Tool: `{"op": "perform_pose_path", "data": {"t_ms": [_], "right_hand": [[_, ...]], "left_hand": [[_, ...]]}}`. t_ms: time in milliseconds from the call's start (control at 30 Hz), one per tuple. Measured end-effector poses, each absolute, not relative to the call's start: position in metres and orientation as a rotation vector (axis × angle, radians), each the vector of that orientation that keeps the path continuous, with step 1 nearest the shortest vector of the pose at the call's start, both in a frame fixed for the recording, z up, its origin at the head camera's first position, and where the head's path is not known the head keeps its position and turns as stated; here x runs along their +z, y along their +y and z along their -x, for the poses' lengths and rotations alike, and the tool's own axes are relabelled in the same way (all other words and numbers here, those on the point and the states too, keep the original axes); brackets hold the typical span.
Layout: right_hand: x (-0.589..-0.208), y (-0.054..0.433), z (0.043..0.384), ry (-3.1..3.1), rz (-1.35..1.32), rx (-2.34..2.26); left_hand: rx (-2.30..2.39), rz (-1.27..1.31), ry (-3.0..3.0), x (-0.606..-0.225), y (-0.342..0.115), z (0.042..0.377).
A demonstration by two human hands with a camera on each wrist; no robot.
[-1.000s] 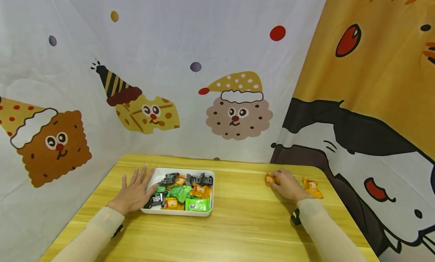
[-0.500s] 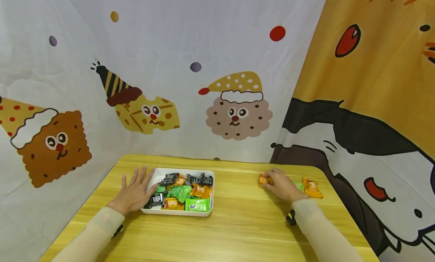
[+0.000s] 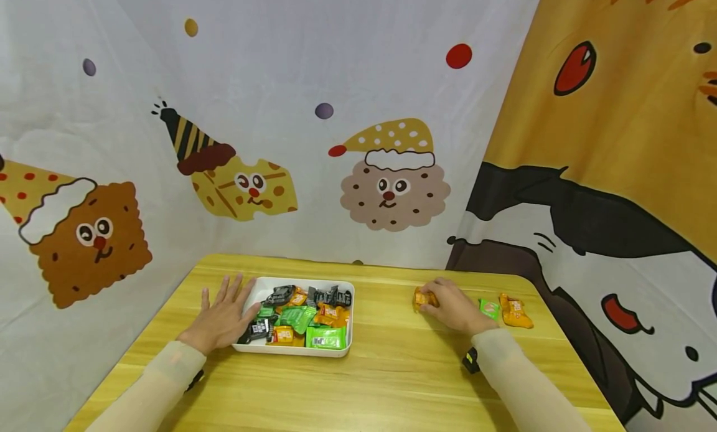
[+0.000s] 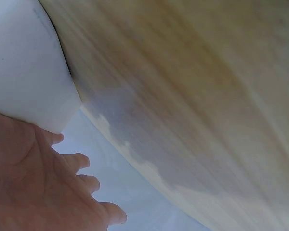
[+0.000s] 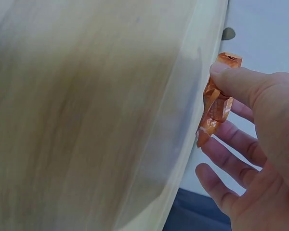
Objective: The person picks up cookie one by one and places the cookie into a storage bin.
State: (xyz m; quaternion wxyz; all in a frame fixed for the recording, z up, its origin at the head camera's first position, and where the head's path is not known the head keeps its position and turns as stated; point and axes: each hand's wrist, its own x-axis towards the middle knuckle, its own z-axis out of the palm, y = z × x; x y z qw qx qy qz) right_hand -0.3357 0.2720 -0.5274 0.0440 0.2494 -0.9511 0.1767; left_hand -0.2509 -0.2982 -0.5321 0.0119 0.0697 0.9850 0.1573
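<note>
At the right of the table, my right hand (image 3: pixel 456 307) pinches an orange-wrapped candy (image 5: pixel 216 106) between thumb and fingers, close to the tabletop. Just right of that hand lie a green-wrapped candy (image 3: pixel 489 308) and another orange-wrapped candy (image 3: pixel 515 311). My left hand (image 3: pixel 221 315) has its fingers spread against the left side of a white tray (image 3: pixel 291 352). Several black, green and orange wrapped candies (image 3: pixel 297 319) fill the tray. In the left wrist view the left palm (image 4: pixel 33 183) lies beside the white tray wall (image 4: pixel 33 67), holding nothing.
The wooden table (image 3: pixel 386 382) has its back edge against a white cloth backdrop (image 3: pixel 269 65) with cartoon prints. At the right hangs an orange, black and white printed cloth (image 3: pixel 616 208).
My right hand has moved left with the orange-wrapped candy, toward the tray. More of the green candy behind it now shows. The left hand has stayed in place.
</note>
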Motion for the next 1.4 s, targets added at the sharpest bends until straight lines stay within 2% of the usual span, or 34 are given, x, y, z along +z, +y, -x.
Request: {"op": "perform_pose_path", "data": {"t_ms": [633, 1400], "right_hand": [[-0.509, 0.237, 0.326, -2.804, -0.959, 0.478], [-0.484, 0.163, 0.31, -2.692, -1.196, 0.538]], "left_hand": [[0.493, -0.224, 3.074, -0.532, -0.298, 0.25], [0.482, -0.225, 3.072, -0.533, -0.299, 0.252]]}}
